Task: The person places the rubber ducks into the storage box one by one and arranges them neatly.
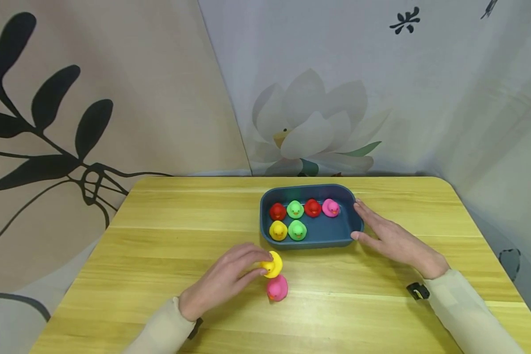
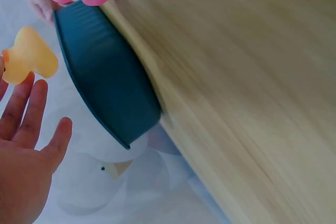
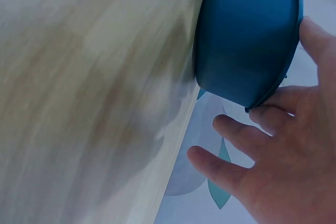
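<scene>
My left hand (image 1: 227, 275) pinches a yellow rubber duck (image 1: 273, 264) between thumb and fingertips, just in front of the dark blue bin (image 1: 318, 245). Right by it on the table sits a pink rubber duck (image 1: 278, 288). The held yellow duck (image 2: 32, 59) shows at the fingertips in the left wrist view. My right hand (image 1: 391, 238) touches the bin's right end with fairly straight, spread fingers. In the right wrist view, the thumb and some fingers of the right hand (image 3: 286, 145) meet the bin's rim (image 3: 300, 3), while other fingers stand off it.
Inside the bin, a back row holds a red duck (image 1: 278, 211), a green duck (image 1: 295, 209), another red duck (image 1: 312, 208) and a pink duck (image 1: 331, 208). A yellow duck (image 1: 278, 230) and a green duck (image 1: 297, 230) sit at front left. A printed curtain (image 1: 159, 98) hangs behind the table.
</scene>
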Tool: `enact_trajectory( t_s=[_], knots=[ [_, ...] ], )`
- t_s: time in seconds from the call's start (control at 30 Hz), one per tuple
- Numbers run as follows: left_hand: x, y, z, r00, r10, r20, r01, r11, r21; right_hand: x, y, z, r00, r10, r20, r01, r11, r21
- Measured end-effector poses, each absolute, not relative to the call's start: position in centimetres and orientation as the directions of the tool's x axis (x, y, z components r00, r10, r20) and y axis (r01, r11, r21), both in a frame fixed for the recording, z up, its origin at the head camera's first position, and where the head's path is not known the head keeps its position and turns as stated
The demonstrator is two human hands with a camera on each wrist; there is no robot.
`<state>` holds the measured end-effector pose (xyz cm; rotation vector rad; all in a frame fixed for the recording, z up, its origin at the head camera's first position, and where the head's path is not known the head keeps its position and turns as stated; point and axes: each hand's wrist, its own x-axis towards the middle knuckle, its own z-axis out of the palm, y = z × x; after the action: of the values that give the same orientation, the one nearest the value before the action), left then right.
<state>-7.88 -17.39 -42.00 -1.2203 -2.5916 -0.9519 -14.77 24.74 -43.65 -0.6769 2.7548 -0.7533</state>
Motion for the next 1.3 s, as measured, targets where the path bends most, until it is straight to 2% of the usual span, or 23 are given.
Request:
enact_trajectory(
  t_s=[0.27, 0.7, 0.83, 1.07, 1.3],
  knots=[
    [-8.6, -15.6, -41.3, -0.673, 0.632, 0.383, 0.722, 0.451, 0.525, -14.8, 24.8, -43.6, -0.874, -0.48, -0.075, -0.375, 0.765, -0.523],
    [-10.2, -12.9, -41.6, -0.609, 0.629, 0.483, 0.783, 0.378, 0.494, -14.8, 24.7, -43.7, -0.876, -0.477, -0.074, -0.372, 0.766, -0.525],
    [-10.6, -12.1, -41.6, -0.632, 0.622, 0.463, 0.761, 0.385, 0.522, -14.8, 24.7, -43.7, -0.877, -0.475, -0.074, -0.372, 0.767, -0.523],
    [-11.5, -10.6, -41.7, -0.638, 0.615, 0.464, 0.756, 0.387, 0.527, -14.8, 24.7, -43.8, -0.88, -0.471, -0.069, -0.369, 0.766, -0.526],
    [-12.5, -9.3, -41.9, -0.677, 0.606, 0.417, 0.715, 0.408, 0.567, -14.8, 24.7, -43.9, -0.88, -0.468, -0.075, -0.363, 0.768, -0.528]
  ],
)
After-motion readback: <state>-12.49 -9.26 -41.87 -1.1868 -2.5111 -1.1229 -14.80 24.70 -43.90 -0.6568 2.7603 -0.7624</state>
